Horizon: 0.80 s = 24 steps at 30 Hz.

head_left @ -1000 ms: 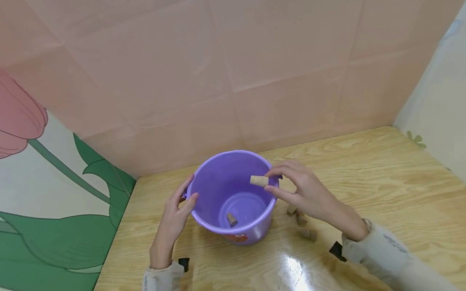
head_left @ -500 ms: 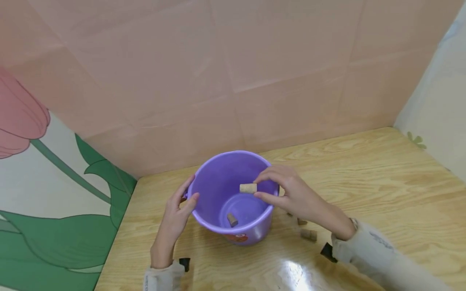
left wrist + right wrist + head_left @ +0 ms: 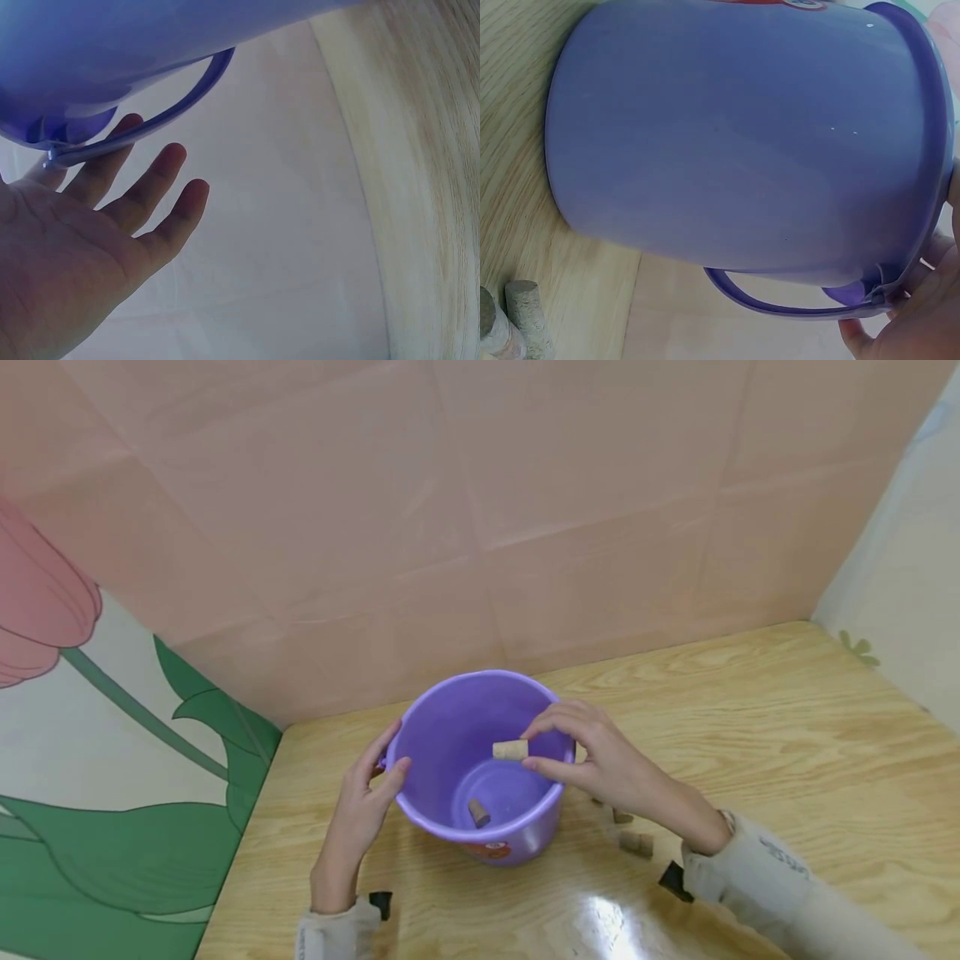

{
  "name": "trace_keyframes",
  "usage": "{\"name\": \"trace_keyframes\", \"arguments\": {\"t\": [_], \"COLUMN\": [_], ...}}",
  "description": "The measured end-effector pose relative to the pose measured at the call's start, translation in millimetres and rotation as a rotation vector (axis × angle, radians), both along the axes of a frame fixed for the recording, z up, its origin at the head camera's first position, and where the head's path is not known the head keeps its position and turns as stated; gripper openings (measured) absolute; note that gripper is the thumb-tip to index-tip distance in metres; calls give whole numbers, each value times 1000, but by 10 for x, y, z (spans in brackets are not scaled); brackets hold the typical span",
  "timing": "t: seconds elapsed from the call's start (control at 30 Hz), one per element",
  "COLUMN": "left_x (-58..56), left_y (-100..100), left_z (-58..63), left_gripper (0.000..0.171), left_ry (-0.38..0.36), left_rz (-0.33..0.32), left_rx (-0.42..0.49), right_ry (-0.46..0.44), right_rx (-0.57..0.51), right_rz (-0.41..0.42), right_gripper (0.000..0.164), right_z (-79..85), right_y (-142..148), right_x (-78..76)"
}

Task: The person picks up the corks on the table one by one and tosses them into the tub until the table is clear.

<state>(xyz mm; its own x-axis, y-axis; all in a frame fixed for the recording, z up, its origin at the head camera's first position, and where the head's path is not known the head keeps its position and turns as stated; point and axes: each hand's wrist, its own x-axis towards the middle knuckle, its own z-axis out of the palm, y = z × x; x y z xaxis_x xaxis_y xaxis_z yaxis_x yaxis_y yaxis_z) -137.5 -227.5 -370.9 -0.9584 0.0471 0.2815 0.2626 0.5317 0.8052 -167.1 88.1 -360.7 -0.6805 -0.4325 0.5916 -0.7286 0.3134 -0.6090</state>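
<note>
A purple bucket (image 3: 480,710) stands upright on the table. My left hand (image 3: 356,814) holds its left rim, the thumb over the edge and the fingers outside; in the left wrist view, the fingers (image 3: 150,191) spread below the bucket's handle (image 3: 180,109). My right hand (image 3: 600,760) reaches over the right rim and pinches a light-coloured cork (image 3: 511,750) between thumb and fingertips, above the bucket's inside. A darker cork (image 3: 478,813) lies on the bucket's floor. In the right wrist view, my right hand (image 3: 922,315) is at the rim and the held cork is hidden.
Several corks lie on the wooden table (image 3: 750,735) right of the bucket, one of them a brownish cork (image 3: 636,843), partly hidden by the right hand. In the right wrist view, a grey-looking cork (image 3: 529,315) lies beside another. A pink covered wall (image 3: 375,527) rises behind the table.
My right hand has moved left and slightly down, bringing the pinched cork from near the right rim further over the bucket's inside. The left hand and bucket have stayed in place.
</note>
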Motion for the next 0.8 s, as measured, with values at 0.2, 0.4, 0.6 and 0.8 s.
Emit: {"name": "trace_keyframes", "arguments": {"t": [0.2, 0.4, 0.6, 0.8], "left_x": [-1, -1, 0, 1], "left_y": [4, 2, -1, -7], "left_z": [-7, -6, -1, -8], "left_gripper": [51, 51, 51, 51], "left_ry": [5, -2, 2, 7], "left_rz": [4, 6, 1, -4], "left_rx": [0, 5, 5, 6], "right_ry": [-47, -57, -16, -11], "right_rx": [12, 17, 4, 0], "right_rz": [10, 15, 12, 15], "right_gripper": [25, 24, 25, 25], "right_z": [20, 2, -13, -25], "right_y": [13, 14, 7, 1], "right_x": [9, 3, 0, -7]}}
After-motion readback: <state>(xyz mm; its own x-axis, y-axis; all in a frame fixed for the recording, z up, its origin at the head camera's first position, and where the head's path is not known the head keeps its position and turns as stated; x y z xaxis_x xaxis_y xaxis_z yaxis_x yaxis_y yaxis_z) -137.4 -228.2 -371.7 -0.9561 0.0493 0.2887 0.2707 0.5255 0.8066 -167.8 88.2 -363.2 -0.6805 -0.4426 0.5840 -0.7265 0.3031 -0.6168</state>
